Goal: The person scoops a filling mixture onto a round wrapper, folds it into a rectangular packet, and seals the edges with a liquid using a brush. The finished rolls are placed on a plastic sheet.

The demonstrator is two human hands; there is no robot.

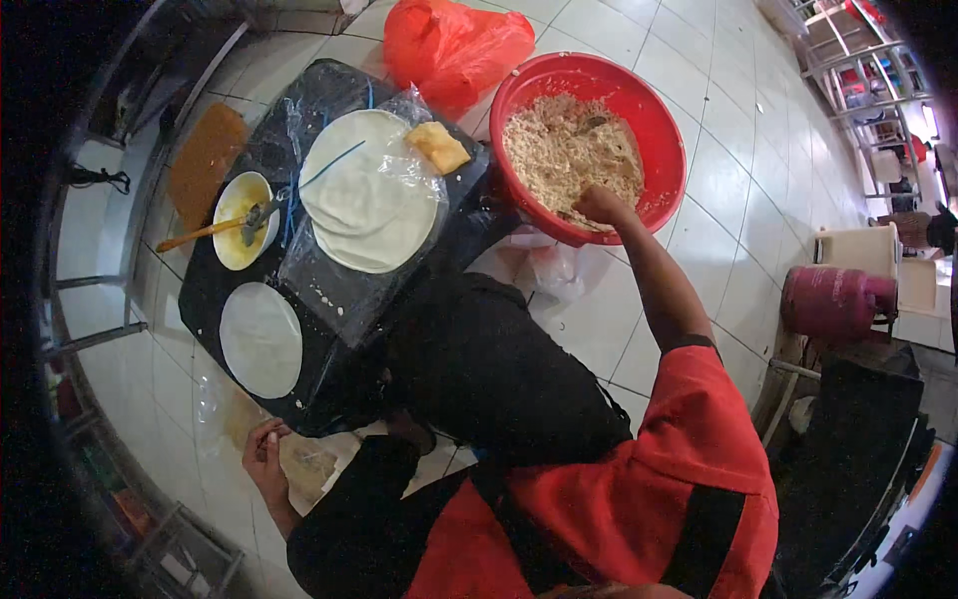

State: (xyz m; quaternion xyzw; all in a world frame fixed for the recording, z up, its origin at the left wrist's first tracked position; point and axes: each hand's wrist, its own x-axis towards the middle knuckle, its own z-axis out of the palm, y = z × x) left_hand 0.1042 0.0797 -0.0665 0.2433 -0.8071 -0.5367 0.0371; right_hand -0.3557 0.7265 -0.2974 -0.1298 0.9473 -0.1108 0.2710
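My right hand (pixel 599 206) reaches into a red plastic basin (pixel 662 180) of crumbly beige mixture (pixel 561 150); its fingers are partly buried, so whatever they grip is hidden. A metal spoon (pixel 595 124) lies in the mixture. My left hand (pixel 267 453) is beside the near edge of a low black table (pixel 340 382), fingers curled. One thin round white wrapper (pixel 262 341) lies flat near that hand. Farther back, a stack of round wrappers (pixel 367 198) rests on clear plastic, with a folded yellowish piece (pixel 438 147) at its edge. A brush with a wooden handle (pixel 202 233) leans in a white bowl (pixel 232 202) of yellow liquid.
A red plastic bag (pixel 453 52) stands on the tiled floor (pixel 718 217) behind the basin. A brown board (pixel 209 161) lies past the table's left side. Small clear bags (pixel 557 269) sit below the basin. A pink gas cylinder (pixel 834 302) is at the right.
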